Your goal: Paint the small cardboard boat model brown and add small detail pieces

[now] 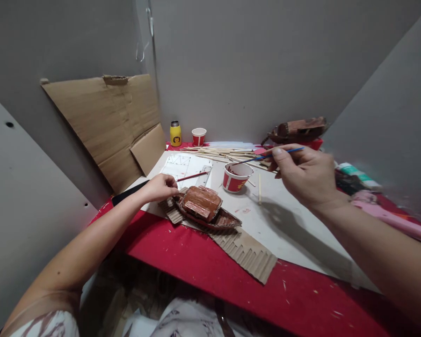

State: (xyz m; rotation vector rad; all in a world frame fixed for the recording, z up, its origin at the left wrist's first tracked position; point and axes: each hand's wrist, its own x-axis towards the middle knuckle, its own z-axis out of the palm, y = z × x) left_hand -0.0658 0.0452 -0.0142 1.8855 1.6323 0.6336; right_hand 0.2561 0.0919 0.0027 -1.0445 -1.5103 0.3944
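A small brown-painted model boat [205, 208] with a ridged roof lies on a strip of corrugated cardboard [247, 252] on the red table. My left hand [161, 187] rests closed against the boat's left end, steadying it. My right hand [303, 173] is raised to the right and pinches a thin blue paintbrush [266, 157]. The brush tip points down into a red-and-white paper cup [235, 177] that holds brownish paint.
A white sheet [287, 224] covers the red table [231, 285]. Behind lie a bundle of wooden sticks [221, 153], a drawn plan [182, 166], a yellow bottle [176, 134], another cup [199, 136], a second model boat [298, 129], paint tubes [354, 173] and leaning cardboard [108, 121].
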